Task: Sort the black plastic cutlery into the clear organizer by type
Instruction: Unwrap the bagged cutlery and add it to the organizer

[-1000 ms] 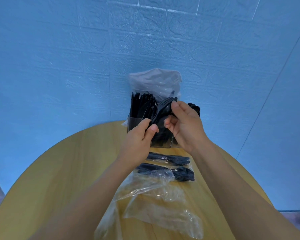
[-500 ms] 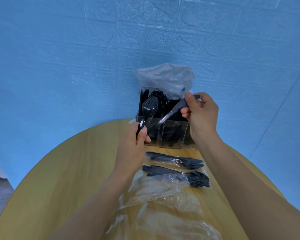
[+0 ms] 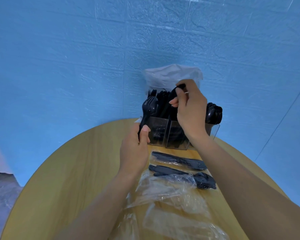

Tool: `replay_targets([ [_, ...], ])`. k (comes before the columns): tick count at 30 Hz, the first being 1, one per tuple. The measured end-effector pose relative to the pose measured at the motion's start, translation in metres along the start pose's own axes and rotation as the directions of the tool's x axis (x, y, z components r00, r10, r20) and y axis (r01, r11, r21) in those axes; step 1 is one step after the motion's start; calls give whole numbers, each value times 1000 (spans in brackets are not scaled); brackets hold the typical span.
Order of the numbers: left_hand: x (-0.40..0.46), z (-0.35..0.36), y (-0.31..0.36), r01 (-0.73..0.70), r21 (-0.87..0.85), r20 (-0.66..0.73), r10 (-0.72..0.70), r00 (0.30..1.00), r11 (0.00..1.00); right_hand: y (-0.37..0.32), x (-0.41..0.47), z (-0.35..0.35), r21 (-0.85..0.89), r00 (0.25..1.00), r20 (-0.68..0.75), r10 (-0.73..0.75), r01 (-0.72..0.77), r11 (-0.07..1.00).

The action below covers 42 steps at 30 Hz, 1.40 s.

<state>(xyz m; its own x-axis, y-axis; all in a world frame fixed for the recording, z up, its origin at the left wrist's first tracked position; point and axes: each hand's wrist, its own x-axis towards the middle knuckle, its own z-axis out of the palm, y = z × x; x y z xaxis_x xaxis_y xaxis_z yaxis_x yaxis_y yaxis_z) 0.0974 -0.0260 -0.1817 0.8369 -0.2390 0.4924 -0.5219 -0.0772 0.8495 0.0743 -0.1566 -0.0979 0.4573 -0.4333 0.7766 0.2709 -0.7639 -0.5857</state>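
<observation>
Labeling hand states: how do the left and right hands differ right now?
The left hand grips a fork and spoon by their handles, low beside the clear organizer. The right hand is higher, above the organizer's middle compartment, fingers pinching a black piece from above. Both hold black cutlery.

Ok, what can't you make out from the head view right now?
- The piece in the right hand: fingers cover it, so its type is unclear.
- The middle compartment of the organizer: that hand and wrist block it.
- The left hand grips a fork and a spoon; whether there is more behind them is unclear.
- The wrapped packs: crinkled film blurs their contents.
</observation>
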Motion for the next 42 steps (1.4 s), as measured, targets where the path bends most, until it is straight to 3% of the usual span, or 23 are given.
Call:
replay_targets([
  [5,-2,-1,-1,-17,2,15,17,1000,1000,10,-2,10,-174,997,69,26,-14,985],
  [9,-2,-1,-2,-16,-6,26,16,1000,1000,21,-5,13,-331,984,164,-71,123,935],
  [12,-3,0,-1,-25,-5,37,25,999,1000,22,-7,13,-393,980,183,-71,139,909],
  [15,-3,0,0,-37,-6,52,37,998,999,11,-15,7,-272,990,121,-67,98,957],
  [18,-5,1,3,-49,-4,78,49,996,999,-1,-27,0,-43,978,182,103,-97,994],
  [23,-10,4,7,-76,12,130,74,989,997,-4,-35,-9,214,931,251,265,-320,923],
  [27,-13,7,10,-128,28,203,120,972,991,0,-31,-22,324,892,261,370,-442,836],
  [35,-15,14,16,-149,64,254,128,959,987,3,-22,-42,399,876,222,429,-483,780],
  [38,-15,14,15,-136,75,258,113,960,988,6,-16,-48,418,865,154,478,-495,762],
  [42,-12,14,14,-90,57,218,75,973,994,10,-5,-61,595,826,-6,563,-450,666],
])
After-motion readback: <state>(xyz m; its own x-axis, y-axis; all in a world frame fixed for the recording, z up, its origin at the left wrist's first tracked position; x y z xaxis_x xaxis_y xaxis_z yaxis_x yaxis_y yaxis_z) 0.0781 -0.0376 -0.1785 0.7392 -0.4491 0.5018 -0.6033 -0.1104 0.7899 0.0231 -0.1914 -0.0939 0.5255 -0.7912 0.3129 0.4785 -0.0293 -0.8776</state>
